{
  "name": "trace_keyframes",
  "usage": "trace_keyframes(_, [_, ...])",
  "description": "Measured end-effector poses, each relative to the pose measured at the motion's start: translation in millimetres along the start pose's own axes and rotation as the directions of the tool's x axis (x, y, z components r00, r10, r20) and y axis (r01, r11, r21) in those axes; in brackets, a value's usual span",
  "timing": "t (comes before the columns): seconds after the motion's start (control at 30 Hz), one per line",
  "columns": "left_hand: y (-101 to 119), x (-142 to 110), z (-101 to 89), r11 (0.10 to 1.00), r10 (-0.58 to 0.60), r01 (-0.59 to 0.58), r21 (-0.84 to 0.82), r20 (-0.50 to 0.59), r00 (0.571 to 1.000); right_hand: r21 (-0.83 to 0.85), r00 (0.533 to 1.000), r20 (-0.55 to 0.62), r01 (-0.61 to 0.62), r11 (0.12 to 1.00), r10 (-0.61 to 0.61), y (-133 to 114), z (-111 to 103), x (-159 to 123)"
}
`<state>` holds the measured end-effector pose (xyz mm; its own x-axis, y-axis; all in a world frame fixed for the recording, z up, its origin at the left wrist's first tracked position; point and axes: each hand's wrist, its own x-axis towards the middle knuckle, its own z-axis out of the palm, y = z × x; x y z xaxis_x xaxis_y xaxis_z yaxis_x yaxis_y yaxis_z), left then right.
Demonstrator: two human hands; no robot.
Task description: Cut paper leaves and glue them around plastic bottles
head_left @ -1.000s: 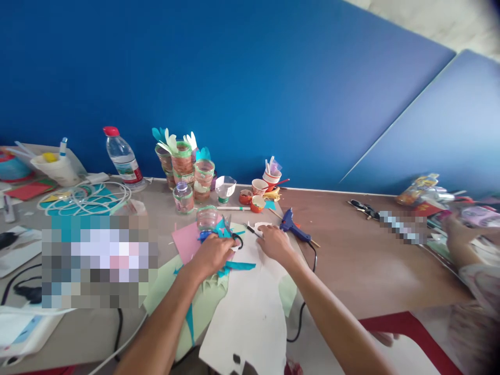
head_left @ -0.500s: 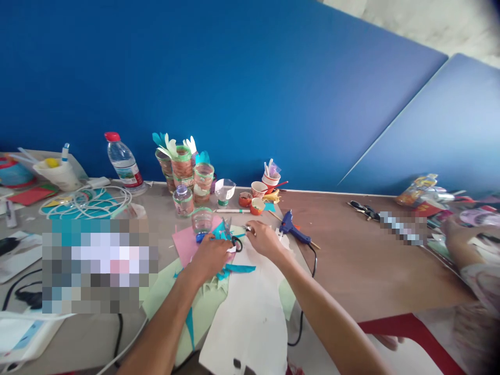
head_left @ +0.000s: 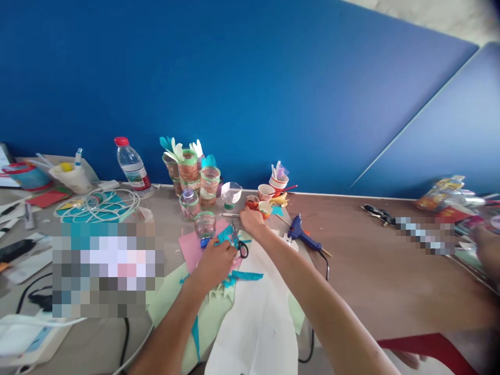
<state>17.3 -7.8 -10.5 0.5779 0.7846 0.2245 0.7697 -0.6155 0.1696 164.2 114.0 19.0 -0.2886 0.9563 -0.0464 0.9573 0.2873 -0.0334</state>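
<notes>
My right hand [head_left: 253,221] reaches to the back of the work area, fingers closed over the right end of a slim white marker [head_left: 229,214]. Small patterned paper cups [head_left: 265,208] stand just beyond that hand. My left hand [head_left: 219,258] lies lower on the table with curled fingers; what is in them, if anything, I cannot make out. Black-handled scissors [head_left: 242,250] rest right beside its fingertips. Around it are teal paper scraps [head_left: 247,275], a pink sheet [head_left: 191,250] and a clear cut bottle piece [head_left: 205,226] with a blue cap. White paper [head_left: 258,323] lies between my forearms.
A blue glue gun [head_left: 304,234] with a black cord lies to the right. Decorated bottle cups [head_left: 189,169] and a red-capped water bottle [head_left: 133,166] line the blue partition. White cable [head_left: 97,203] is coiled at left. Another person's hand [head_left: 488,247] is at the far right.
My right hand has moved back from the white paper's top edge to the marker. My left hand stays by the scissors. The view has shifted slightly left.
</notes>
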Motion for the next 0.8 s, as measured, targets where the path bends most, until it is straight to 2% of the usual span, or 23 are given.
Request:
trace_keyframes(0.07, [-1, 1, -3.0, 0.998, -0.007, 0.006, -0.055, -0.015, 1.0, 0.01, 1.0, -0.021, 0.021, 1.0, -0.021, 2, 0, -2])
trace_keyframes(0.13, [-1, 3, -7.3, 0.982, -0.077, 0.057, -0.179, -0.109, 0.991, 0.032, 0.996, -0.073, 0.047, 0.998, -0.045, 5, -3, -11])
trace_keyframes(0.17, [-2, 4, -9.9, 0.962, -0.132, 0.084, -0.26, -0.172, 0.976, 0.045, 0.993, -0.106, 0.06, 0.997, -0.055, 6, -6, -19])
trace_keyframes(0.23, [-2, 5, -15.9, 0.879, -0.278, 0.127, -0.46, -0.277, 0.92, 0.079, 0.981, -0.187, 0.076, 0.994, -0.06, 8, -12, -39])
trace_keyframes(0.3, [0, 6, -21.6, 0.715, -0.438, 0.139, -0.685, -0.284, 0.853, 0.143, 0.961, -0.268, 0.107, 0.984, -0.065, 7, -19, -62])
trace_keyframes(0.33, [1, 7, -23.8, 0.596, -0.506, 0.131, -0.792, -0.244, 0.827, 0.297, 0.932, -0.352, 0.202, 0.933, -0.089, 4, -23, -72])
trace_keyframes(0.4, [3, 8, -26.0, 0.341, -0.552, 0.062, -0.938, -0.146, 0.821, 0.538, 0.898, -0.413, 0.376, 0.754, -0.153, -4, -31, -90])
trace_keyframes(0.47, [4, 9, -25.5, 0.131, -0.54, -0.029, -0.991, -0.096, 0.836, 0.653, 0.893, -0.391, 0.439, 0.617, -0.222, -17, -37, -102])
trace_keyframes(0.57, [3, 9, -23.3, -0.087, -0.563, -0.127, -0.988, -0.057, 0.824, 0.85, 0.942, -0.259, 0.327, 0.412, -0.213, -34, -38, -108])
trace_keyframes(0.6, [2, 9, -23.0, -0.14, -0.569, -0.141, -0.98, -0.037, 0.821, 0.884, 0.957, -0.223, 0.278, 0.375, -0.184, -38, -37, -107])
trace_keyframes(0.63, [2, 9, -23.0, -0.186, -0.568, -0.148, -0.971, -0.017, 0.823, 0.903, 0.97, -0.196, 0.237, 0.359, -0.147, -41, -35, -106])
trace_keyframes(0.7, [2, 9, -24.0, -0.251, -0.562, -0.155, -0.956, 0.014, 0.827, 0.904, 0.982, -0.171, 0.189, 0.383, -0.08, -43, -28, -104])
trace_keyframes(0.8, [3, 9, -25.6, -0.282, -0.557, -0.165, -0.945, 0.022, 0.83, 0.905, 0.984, -0.157, 0.177, 0.386, -0.083, -42, -19, -102])
